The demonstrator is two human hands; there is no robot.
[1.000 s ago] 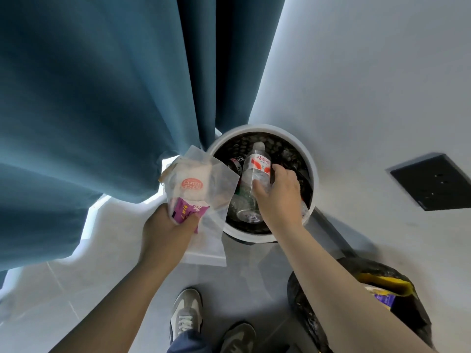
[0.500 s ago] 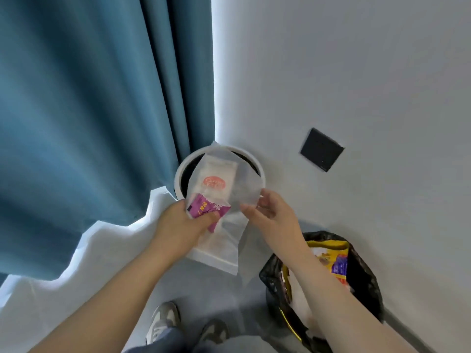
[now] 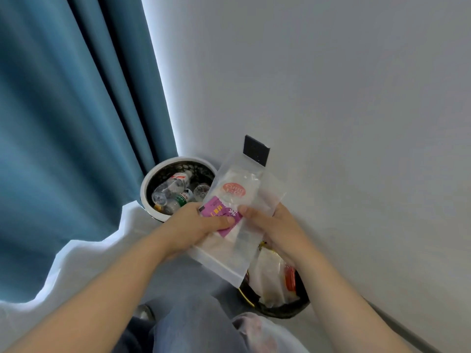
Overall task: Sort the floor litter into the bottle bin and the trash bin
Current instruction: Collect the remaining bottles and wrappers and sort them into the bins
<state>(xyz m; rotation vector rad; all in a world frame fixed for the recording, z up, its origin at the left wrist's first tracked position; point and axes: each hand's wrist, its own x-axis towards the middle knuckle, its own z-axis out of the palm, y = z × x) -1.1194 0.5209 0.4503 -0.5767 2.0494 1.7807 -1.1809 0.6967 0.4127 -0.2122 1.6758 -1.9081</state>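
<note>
A clear plastic wrapper [image 3: 237,207] with a white packet, an orange round logo and a purple label is held up between both hands. My left hand [image 3: 188,228] grips its lower left side, thumb on the purple label. My right hand [image 3: 272,229] holds its right side, thumb pressed on the front. The white round bottle bin [image 3: 146,186] stands behind my left hand, with several clear plastic bottles [image 3: 170,187] lying inside. The black-bagged trash bin [image 3: 283,310] sits below the wrapper, holding white and red wrappers.
A blue curtain [image 3: 76,123] hangs at the left over a white sheer layer [image 3: 84,253]. The grey wall [image 3: 331,98] carries a black socket plate [image 3: 256,150]. My legs and a shoe [image 3: 145,312] stand on the grey floor at the bottom.
My right hand let go of a bottle in the bottle bin, then came over and took hold of the wrapper's right side. The wrapper moved right, above the trash bin.
</note>
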